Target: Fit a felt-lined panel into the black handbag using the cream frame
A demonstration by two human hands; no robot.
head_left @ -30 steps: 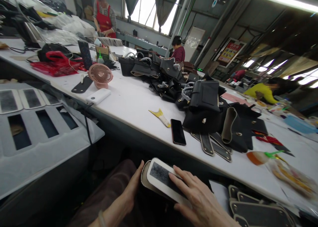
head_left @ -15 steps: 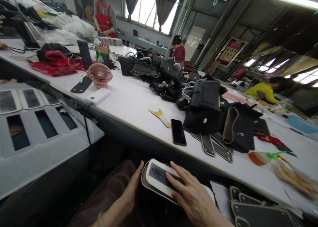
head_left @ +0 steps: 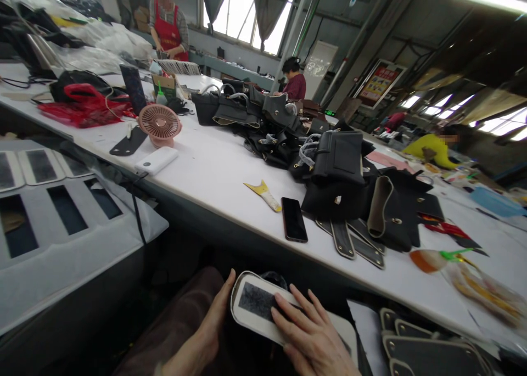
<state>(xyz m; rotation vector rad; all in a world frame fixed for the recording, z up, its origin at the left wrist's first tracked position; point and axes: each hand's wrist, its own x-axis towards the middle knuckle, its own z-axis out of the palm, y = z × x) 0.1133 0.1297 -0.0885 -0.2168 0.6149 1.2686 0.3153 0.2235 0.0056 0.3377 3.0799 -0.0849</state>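
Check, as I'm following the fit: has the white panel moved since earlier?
Yes, down: the white panel stood above the rim at its left end and now sits inside it; the rim has barely shifted against the phone.

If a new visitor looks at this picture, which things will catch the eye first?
Probably the heap of black bags first, spread over the middle of the long white table. Next, the pink fan toward the table's left, beside a bright red plastic bag. Nearest, two bare hands hold a pale-edged panel.
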